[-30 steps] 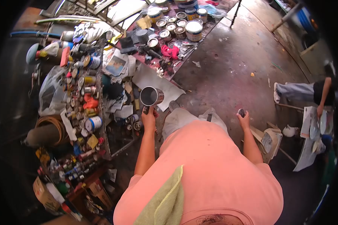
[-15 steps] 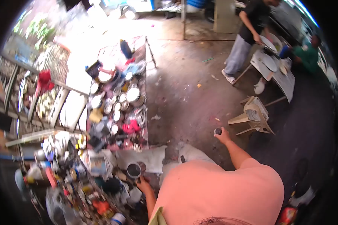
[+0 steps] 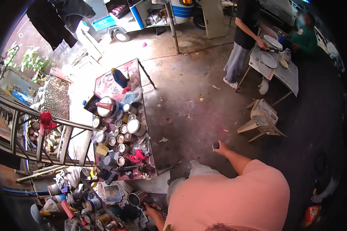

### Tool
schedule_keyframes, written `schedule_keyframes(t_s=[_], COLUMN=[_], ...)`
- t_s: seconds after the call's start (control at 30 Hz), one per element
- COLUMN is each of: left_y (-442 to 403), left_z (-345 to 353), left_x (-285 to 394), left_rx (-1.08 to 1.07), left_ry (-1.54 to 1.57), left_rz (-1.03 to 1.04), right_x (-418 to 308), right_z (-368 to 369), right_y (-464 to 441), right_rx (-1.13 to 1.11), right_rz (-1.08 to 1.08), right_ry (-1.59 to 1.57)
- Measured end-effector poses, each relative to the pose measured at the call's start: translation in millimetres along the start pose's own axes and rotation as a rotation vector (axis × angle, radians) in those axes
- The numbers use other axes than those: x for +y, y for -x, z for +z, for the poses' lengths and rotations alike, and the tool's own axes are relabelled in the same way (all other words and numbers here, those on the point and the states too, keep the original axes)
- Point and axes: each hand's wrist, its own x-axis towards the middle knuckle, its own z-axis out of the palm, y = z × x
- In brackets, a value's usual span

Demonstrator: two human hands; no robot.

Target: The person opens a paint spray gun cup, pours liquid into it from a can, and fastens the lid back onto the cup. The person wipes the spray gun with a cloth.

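Note:
My left hand (image 3: 153,213) is closed around an open can (image 3: 142,196) with a dark, hollow-looking inside, low in the view beside a heap of cans and papers. My right hand (image 3: 223,149) stretches out over the floor, fingers curled round a small, dark-topped container (image 3: 216,145) whose kind I cannot make out. To the left stands a paint-stained table (image 3: 102,82) crowded with several paint cans (image 3: 133,126), a dark blue bottle (image 3: 119,78) and a red cloth (image 3: 138,156).
A plastic chair (image 3: 261,117) stands right of my right hand. Farther back, a person in a black shirt (image 3: 246,17) handles a white round piece at a paper-covered table (image 3: 289,78), near a person in green (image 3: 305,39). A ladder (image 3: 66,142) lies at left.
The view has tilted up, showing more of the white and blue vehicle and hanging dark clothes. Both hands keep their holds; the right hand appears slightly lower and farther left.

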Motion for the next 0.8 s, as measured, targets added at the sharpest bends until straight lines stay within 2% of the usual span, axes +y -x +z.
schedule_keyframes(t_s=[0.2, 0.3, 0.37, 0.4, 0.43, 0.47, 0.5, 0.53, 0.57, 0.63, 0.8], left_y=[-10, -28, -55, -5, -3, -1, -7, -15, 15, 29, 60], left_z=[-8, -15, -21, -5, -2, 0, -8, -17, -11, -15, -35], left_x=[20, -2, -35, 8, 11, 4, -14, -31, -5, -12, -38], left_rx=[0.041, 0.043, 0.128, 0.059, 0.045, 0.151, 0.106, 0.173, 0.176, 0.201, 0.224], left_ry=[-0.018, 0.039, -0.027, -0.052, -0.025, 0.022, 0.188, 0.091, 0.065, 0.161, 0.19], left_rz=[0.071, 0.05, 0.123, 0.082, 0.034, -0.002, -0.024, -0.086, -0.007, -0.021, -0.061], right_x=[-25, -37, -44, -48, -48, -45, -34, -34, -38, -33, -14], right_z=[0, -2, 0, -2, 0, 4, 13, 9, 2, 2, 10], right_y=[-7, -8, -15, -13, -17, -20, -26, -26, -23, -20, -50], right_rx=[0.032, 0.065, 0.002, -0.005, -0.024, -0.008, -0.003, -0.064, -0.12, 0.0, -0.074], right_rz=[-0.059, -0.098, -0.127, -0.124, -0.13, -0.189, -0.246, -0.253, -0.256, -0.346, -0.311], right_ry=[-0.006, -0.07, -0.124, -0.094, -0.056, -0.086, -0.117, -0.122, -0.126, 0.049, 0.131])
